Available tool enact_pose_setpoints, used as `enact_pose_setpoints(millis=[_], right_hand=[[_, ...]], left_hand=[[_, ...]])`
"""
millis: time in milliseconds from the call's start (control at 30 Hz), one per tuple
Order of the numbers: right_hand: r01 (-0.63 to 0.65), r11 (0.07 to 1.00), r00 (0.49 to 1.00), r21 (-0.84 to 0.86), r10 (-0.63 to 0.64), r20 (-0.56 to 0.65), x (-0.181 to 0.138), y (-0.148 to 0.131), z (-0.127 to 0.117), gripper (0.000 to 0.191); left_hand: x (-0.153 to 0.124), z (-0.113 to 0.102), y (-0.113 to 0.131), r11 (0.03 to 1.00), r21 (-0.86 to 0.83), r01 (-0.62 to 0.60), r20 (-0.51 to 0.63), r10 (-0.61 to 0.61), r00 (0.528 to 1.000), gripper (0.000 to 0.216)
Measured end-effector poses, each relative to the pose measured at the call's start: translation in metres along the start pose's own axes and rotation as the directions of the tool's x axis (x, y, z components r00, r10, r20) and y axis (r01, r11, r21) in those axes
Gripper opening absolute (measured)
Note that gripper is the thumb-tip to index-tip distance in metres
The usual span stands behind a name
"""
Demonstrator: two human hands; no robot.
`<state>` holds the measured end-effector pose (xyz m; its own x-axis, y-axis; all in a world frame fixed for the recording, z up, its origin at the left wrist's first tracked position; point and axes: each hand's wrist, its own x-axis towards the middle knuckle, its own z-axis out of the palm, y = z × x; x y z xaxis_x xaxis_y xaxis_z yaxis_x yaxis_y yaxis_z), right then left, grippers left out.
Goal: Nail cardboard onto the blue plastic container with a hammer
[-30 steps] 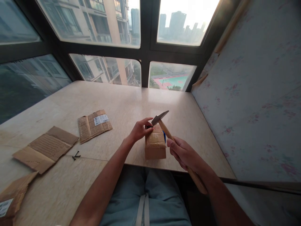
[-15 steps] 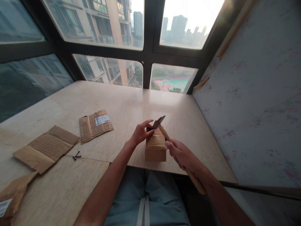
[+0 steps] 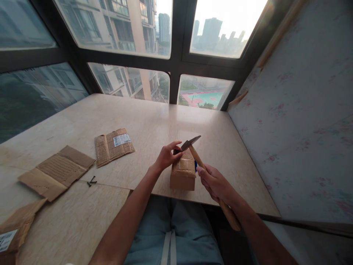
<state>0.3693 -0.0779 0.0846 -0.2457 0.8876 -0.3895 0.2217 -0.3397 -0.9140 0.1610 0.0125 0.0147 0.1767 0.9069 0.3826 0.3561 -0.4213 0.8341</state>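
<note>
A small cardboard box (image 3: 183, 172) stands on the wooden table (image 3: 138, 121) near its front edge. My left hand (image 3: 167, 156) rests at the box's far top edge with thumb and fingers pinched together; what they pinch is too small to make out. My right hand (image 3: 215, 182) is wrapped round the wooden handle of a hammer (image 3: 196, 155). The hammer's metal head (image 3: 190, 142) hovers just above the left fingertips and the box's far end. A bit of blue shows at the box's right side.
Flattened cardboard pieces lie at the left: one with a white label (image 3: 113, 145), a larger one (image 3: 57, 172), another at the lower left corner (image 3: 15, 230). Dark nails (image 3: 91, 181) lie between them. Windows run along the back; a flowered wall (image 3: 298, 110) closes the right.
The hammer head dropped toward the box half a second ago and has risen slightly again. My left hand has stayed pinched at the box's far edge.
</note>
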Motion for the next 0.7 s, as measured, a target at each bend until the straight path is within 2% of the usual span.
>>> enact_pose_setpoints(millis=[100, 233, 400, 600, 700], right_hand=[[0.03, 0.999, 0.999, -0.013, -0.031, -0.025, 0.001, 0.0014, -0.0001, 0.034], [0.007, 0.997, 0.999, -0.078, -0.011, -0.051, 0.0036, 0.0045, -0.0003, 0.031], [0.041, 0.997, 0.997, -0.07, -0.045, -0.062, -0.0002, 0.0037, -0.0004, 0.032], [0.047, 0.97, 0.996, -0.239, -0.064, -0.061, 0.0024, 0.0066, -0.0003, 0.029], [0.04, 0.973, 0.998, -0.225, -0.052, -0.044, 0.0009, 0.0081, 0.0011, 0.03]], left_hand=[[0.0009, -0.0006, 0.0014, 1.0, -0.004, -0.003, 0.015, 0.003, 1.0, 0.043], [0.0016, -0.0015, 0.005, 1.0, 0.027, 0.009, 0.027, -0.01, 1.0, 0.041], [0.0022, -0.0016, 0.0072, 1.0, 0.019, 0.014, 0.038, -0.015, 0.999, 0.04], [0.0047, -0.0036, 0.0059, 1.0, 0.026, 0.012, 0.049, -0.013, 0.999, 0.042], [0.0057, -0.0047, 0.005, 1.0, 0.018, 0.006, 0.066, -0.008, 0.998, 0.041]])
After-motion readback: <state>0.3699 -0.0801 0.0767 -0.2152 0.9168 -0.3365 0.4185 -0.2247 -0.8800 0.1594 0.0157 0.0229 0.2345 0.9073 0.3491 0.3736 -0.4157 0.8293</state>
